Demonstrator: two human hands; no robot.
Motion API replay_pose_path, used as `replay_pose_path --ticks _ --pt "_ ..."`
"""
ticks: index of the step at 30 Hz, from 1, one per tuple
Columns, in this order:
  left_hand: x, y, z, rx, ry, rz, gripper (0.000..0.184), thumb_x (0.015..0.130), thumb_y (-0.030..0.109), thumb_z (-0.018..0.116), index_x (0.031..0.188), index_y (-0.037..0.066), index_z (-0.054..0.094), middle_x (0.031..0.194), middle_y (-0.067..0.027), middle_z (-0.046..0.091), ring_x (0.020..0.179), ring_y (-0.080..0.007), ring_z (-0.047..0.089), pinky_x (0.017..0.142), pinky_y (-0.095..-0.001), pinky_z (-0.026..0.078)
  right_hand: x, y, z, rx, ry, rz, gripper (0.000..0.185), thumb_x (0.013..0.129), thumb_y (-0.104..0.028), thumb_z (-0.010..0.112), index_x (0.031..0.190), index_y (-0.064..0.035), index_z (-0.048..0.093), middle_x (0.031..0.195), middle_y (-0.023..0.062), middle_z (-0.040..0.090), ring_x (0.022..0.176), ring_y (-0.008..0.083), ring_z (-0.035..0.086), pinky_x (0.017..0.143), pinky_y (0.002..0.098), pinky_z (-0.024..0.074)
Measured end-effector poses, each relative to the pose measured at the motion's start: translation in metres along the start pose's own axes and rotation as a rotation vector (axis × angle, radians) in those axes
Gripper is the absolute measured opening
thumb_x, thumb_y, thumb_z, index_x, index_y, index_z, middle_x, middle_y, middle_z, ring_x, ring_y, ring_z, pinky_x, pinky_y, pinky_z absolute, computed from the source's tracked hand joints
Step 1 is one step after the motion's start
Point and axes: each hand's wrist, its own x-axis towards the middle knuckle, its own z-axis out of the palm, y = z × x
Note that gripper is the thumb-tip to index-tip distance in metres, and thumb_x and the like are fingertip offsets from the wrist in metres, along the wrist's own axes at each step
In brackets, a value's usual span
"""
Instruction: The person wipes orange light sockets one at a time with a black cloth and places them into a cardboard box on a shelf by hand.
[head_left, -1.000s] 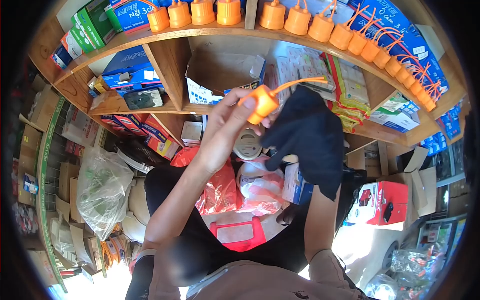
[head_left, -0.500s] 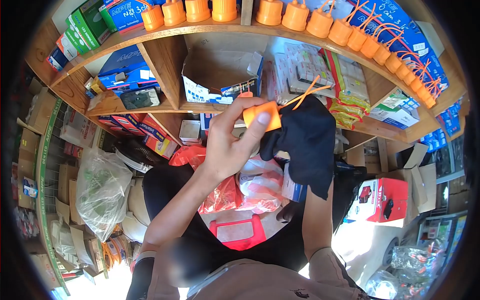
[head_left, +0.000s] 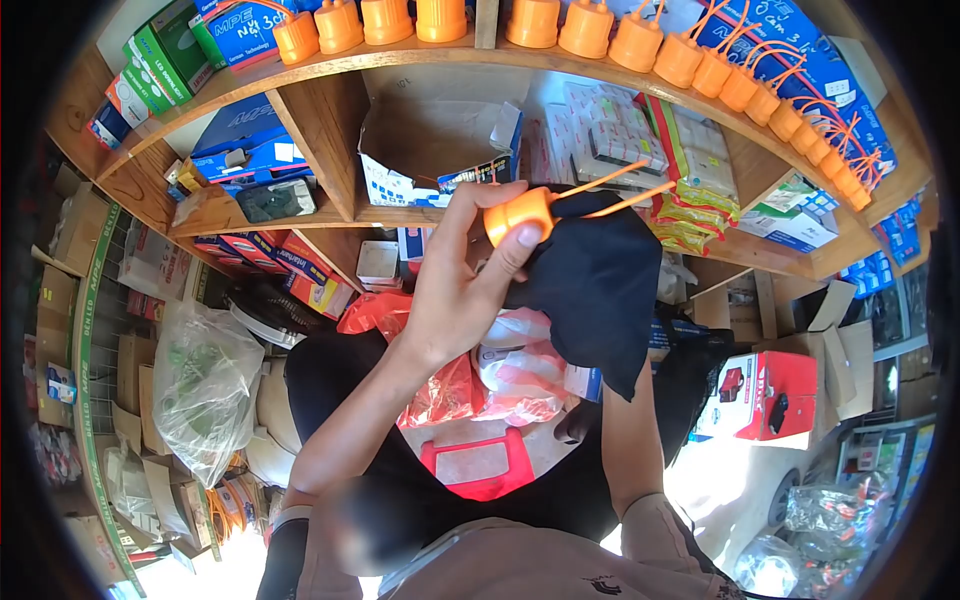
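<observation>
an electrical-goods shop around us, wooden shelves [head_left: 312,140], blue mpe boxes [head_left: 243,30], a led downlight carton [head_left: 165,62], orange wired fittings [head_left: 586,30] lined up, green "den led" edging [head_left: 97,330]

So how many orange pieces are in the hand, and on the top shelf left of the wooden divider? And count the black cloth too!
Orange piece in the left hand: 1
Orange pieces on the top shelf, left of the wooden divider: 4
Black cloth: 1
Total: 6

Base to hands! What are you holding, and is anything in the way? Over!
Left grip holding orange piece; two orange wires sticking out; in the way: black cloth, hiding right grip. Over.
</observation>
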Motion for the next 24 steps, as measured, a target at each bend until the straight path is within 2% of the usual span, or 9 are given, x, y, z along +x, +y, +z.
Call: replay_pose_path --ticks 5,7,11,12,14,17,18,20,24 --pt "0.010 -0.010 -0.011 0.539 -0.043 0.666 0.047 0.088 0.002 0.077 0.130 0.003 0.055 0.128 -0.0172 0.056 0.113 -0.0249 0.062 0.091 -0.0333 0.052 -0.016 0.013 0.019 0.103 0.184 0.029 0.020 0.071 -0.008 0.074 0.090 -0.0056 0.067 0.089 0.0096 0.067 0.080 0.0287 0.064 0.070 0.0376 0.0508" --pt "0.009 -0.002 -0.009 0.626 -0.030 0.691 0.050 0.085 0.002 0.080 0.129 0.003 0.056 0.125 -0.0189 0.059 0.112 -0.0275 0.062 0.098 -0.0379 0.049 -0.011 0.012 0.020 0.075 0.172 0.088 0.019 0.071 -0.008 0.075 0.088 -0.0051 0.066 0.088 0.0098 0.066 0.079 0.0278 0.064 0.070 0.0376 0.0506" --pt "0.004 0.004 -0.008 0.550 -0.025 0.524 0.033 0.097 0.016 0.070 0.124 0.001 0.059 0.108 -0.0145 0.063 0.099 -0.0268 0.064 0.082 -0.0338 0.052 -0.006 0.012 0.015 0.048 0.181 -0.050 0.013 0.076 -0.006 0.073 0.085 -0.0026 0.065 0.080 0.0107 0.065 0.068 0.0229 0.063 0.062 0.0337 0.0499" --pt "0.001 0.005 -0.007 0.261 -0.060 0.225 0.034 0.102 0.029 0.060 0.121 0.001 0.061 0.098 -0.0118 0.064 0.085 -0.0219 0.063 0.077 -0.0315 0.052 -0.008 0.009 0.019 0.048 0.181 -0.050 0.013 0.076 -0.006 0.073 0.085 -0.0026 0.065 0.080 0.0107 0.065 0.068 0.0229 0.063 0.062 0.0337 0.0499" --pt "0.002 0.003 -0.003 -0.077 -0.079 -0.223 0.064 0.109 0.056 0.031 0.115 0.002 0.063 0.076 -0.0046 0.059 0.057 -0.0118 0.052 0.058 -0.0255 0.043 -0.013 -0.002 0.032 1.048 0.132 0.598 0.007 0.089 -0.006 0.066 0.084 -0.0015 0.064 0.070 0.0078 0.063 0.055 0.0163 0.058 0.052 0.0288 0.0459" --pt "0.007 0.002 -0.012 -0.471 -0.182 -0.455 0.059 0.109 0.055 0.034 0.110 0.004 0.064 0.072 -0.0028 0.055 0.054 -0.0097 0.046 0.052 -0.0239 0.038 -0.001 -0.020 0.014 0.872 0.206 0.796 0.019 0.099 -0.010 0.059 0.082 -0.0009 0.062 0.064 0.0044 0.059 0.048 0.0103 0.053 0.045 0.0261 0.0409" --pt "0.007 0.007 -0.008 -0.459 -0.168 -0.454 0.056 0.108 0.055 0.035 0.106 0.007 0.064 0.069 -0.0006 0.053 0.053 -0.0078 0.042 0.049 -0.0232 0.033 -0.003 -0.016 0.012 0.873 0.208 0.795 0.019 0.099 -0.010 0.059 0.082 -0.0009 0.062 0.064 0.0044 0.059 0.048 0.0103 0.053 0.045 0.0261 0.0409" --pt "0.005 0.018 0.005 -0.390 -0.105 -0.422 0.054 0.108 0.055 0.036 0.105 0.008 0.063 0.068 -0.0001 0.052 0.053 -0.0083 0.041 0.049 -0.0240 0.032 -0.007 -0.004 0.005 0.106 0.073 0.202 0.017 0.098 -0.009 0.060 0.083 -0.0019 0.063 0.071 0.0051 0.063 0.054 0.0103 0.057 0.047 0.0268 0.0412" --pt "0.014 0.011 -0.007 -0.469 0.101 -0.371 0.049 0.108 0.051 0.037 0.105 0.009 0.061 0.067 0.0011 0.049 0.052 -0.0102 0.039 0.053 -0.0253 0.033 -0.005 -0.003 0.016 0.212 0.065 0.207 0.012 0.096 -0.009 0.062 0.086 -0.0031 0.064 0.073 0.0052 0.065 0.058 0.0121 0.061 0.050 0.0292 0.0447"
